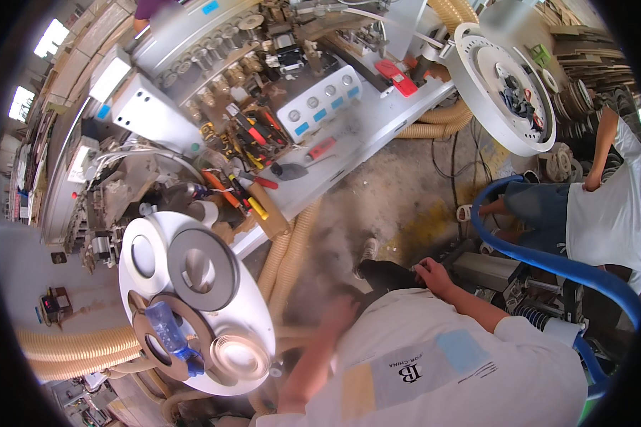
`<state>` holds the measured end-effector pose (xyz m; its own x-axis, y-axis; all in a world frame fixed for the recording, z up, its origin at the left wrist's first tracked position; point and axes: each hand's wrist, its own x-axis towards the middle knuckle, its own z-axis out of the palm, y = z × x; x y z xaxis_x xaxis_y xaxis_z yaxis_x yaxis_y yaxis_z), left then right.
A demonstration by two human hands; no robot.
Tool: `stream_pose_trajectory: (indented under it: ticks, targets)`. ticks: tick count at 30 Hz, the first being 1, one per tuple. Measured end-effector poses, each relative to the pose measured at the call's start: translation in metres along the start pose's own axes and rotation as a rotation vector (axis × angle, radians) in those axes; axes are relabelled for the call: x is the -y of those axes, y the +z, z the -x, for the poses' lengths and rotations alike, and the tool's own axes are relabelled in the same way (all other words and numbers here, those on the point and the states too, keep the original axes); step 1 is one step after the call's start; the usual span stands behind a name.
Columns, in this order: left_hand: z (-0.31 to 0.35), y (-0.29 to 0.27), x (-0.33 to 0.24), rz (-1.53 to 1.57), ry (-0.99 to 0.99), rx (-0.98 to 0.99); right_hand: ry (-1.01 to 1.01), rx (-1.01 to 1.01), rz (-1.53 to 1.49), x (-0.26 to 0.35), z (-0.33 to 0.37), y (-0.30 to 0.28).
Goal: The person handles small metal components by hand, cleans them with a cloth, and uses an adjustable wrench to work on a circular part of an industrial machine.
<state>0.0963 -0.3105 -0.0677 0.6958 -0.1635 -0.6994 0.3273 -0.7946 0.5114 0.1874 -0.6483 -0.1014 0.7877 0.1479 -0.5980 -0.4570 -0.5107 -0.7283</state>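
**Hands low beside the round plate, machine bay cluttered**

Long grey machine (214,78) runs from 10 to 1 o'clock; its flat top serves as a counter (349,135) strewn with hand tools (246,156), red and yellow handles among them. White round plate (214,313) at 8 o'clock carries two grey rings (203,269), a coil of edge tape (238,356) and a blue plastic bottle (169,329). A second round plate (502,85) stands tilted at 1 o'clock. Blue hose (548,263) arcs across 3 to 4 o'clock. Tan ribbed ducts (285,256) run under the counter to the dusty floor (399,192).

Another person in a white shirt (605,213) bends at 3 o'clock, well apart.

Right hand (431,274), at 5 o'clock of centre: grip curled near dark machine parts (477,274); cannot tell what it holds, if anything. Left hand (338,313), motion-blurred, just beside the white round plate's rim at 6 o'clock; grip state cannot be told. The white-shirted torso hides the lower view.
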Motion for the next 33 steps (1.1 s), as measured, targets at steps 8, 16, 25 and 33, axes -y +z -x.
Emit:
stream_pose_trajectory:
  ticks: [8, 16, 25, 33]
  targets:
    - [-0.06, -0.039, -0.061, 0.312, -0.152, -0.217, 0.031, -0.076, -0.122, 0.033, -0.084, -0.056]
    - [-0.169, -0.095, -0.084, 0.377, -0.031, -0.092, 0.148, -0.11, -0.412, 0.137, -0.125, -0.096]
    - [-0.311, -0.171, -0.143, 0.447, 0.06, 0.072, 0.176, -0.264, -0.674, 0.19, -0.199, -0.151]
    - [-0.344, -0.171, -0.181, 0.328, 0.154, 0.063, 0.135, -0.404, -0.844, 0.245, -0.219, -0.228]
